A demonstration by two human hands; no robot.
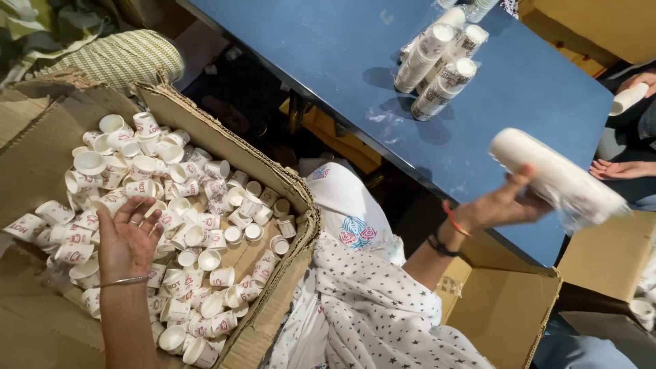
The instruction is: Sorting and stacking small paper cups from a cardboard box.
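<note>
Crowding blue table (383, 48): cardboard boxes (205, 123).

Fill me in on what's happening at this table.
A person sits between a cardboard box full of loose paper cups and a blue table. Their left hand rests palm-up among the cups. Their right hand holds a plastic-wrapped stack of cups over the table's edge. More wrapped stacks lie on the table.
</note>
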